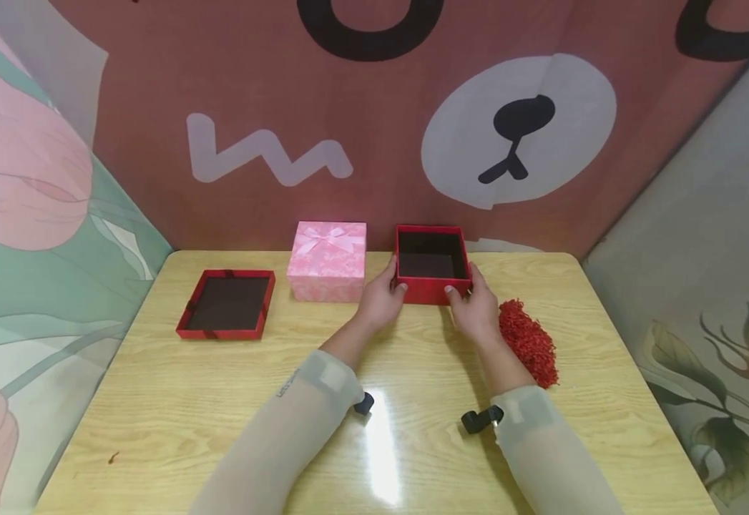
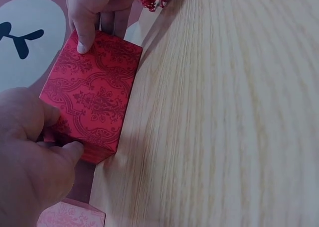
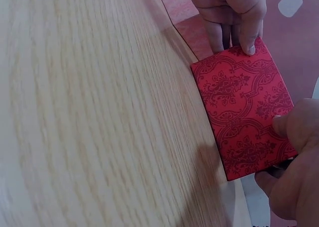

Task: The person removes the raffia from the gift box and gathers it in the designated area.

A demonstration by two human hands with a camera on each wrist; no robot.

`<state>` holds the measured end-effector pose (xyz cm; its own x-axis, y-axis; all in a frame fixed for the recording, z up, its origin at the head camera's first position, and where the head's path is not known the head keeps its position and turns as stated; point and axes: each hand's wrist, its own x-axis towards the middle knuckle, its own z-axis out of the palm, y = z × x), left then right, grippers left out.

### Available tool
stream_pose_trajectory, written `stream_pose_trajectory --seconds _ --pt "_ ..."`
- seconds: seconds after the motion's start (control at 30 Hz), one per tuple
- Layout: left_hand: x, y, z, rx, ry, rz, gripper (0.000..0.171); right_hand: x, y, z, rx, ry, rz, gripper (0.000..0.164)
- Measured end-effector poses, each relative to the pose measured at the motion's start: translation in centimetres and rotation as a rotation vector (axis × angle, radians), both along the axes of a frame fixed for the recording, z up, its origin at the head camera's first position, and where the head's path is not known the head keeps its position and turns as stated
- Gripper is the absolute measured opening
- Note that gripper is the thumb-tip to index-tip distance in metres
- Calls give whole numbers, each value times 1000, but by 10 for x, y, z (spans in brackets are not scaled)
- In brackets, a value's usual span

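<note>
A red patterned gift box (image 1: 432, 290), lidless with a dark interior, stands near the back of the table, its open top facing up. My left hand (image 1: 382, 297) grips its left side, the thumb on the front wall. On the opposite side my right hand (image 1: 475, 309) holds the box, thumb also against the front. Both wrist views show the front wall's dark scroll pattern; the left wrist view has the left hand (image 2: 37, 147) at a corner, and the right wrist view has the right hand (image 3: 294, 162) at the other.
To the left lies the red lid (image 1: 261, 315), dark inside upward. A closed pink gift box (image 1: 325, 286) with a bow stands beside the left hand. Red shredded paper (image 1: 529, 343) is heaped next to the right forearm. A printed wall (image 1: 387, 193) rises behind the wooden table (image 1: 219, 400).
</note>
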<state>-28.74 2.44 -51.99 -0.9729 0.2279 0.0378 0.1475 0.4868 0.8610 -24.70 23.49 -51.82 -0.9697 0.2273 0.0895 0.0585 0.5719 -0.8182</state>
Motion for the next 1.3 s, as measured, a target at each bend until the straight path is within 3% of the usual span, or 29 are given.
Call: stream_pose_trajectory --seconds 0.17,0.43,0.67,0.8,0.97,1.3 --pt "0 0 -1 15 1 -6 70 1 1 -1 -10 1 -3 75" --pt "6 -8 0 123 10 -55 75 6 1 -1 -30 3 -26 74" --pt "15 -17 2 226 -30 -84 74 11 -1 -1 -115 102 -122 61" --pt "18 -25 2 277 -62 -83 75 14 -4 -1 -111 143 -159 51" --pt "23 -35 4 304 -61 -78 71 18 -12 0 -100 174 -147 45" --pt "34 -53 8 282 38 -49 46 27 -34 -3 -138 189 -76 41"
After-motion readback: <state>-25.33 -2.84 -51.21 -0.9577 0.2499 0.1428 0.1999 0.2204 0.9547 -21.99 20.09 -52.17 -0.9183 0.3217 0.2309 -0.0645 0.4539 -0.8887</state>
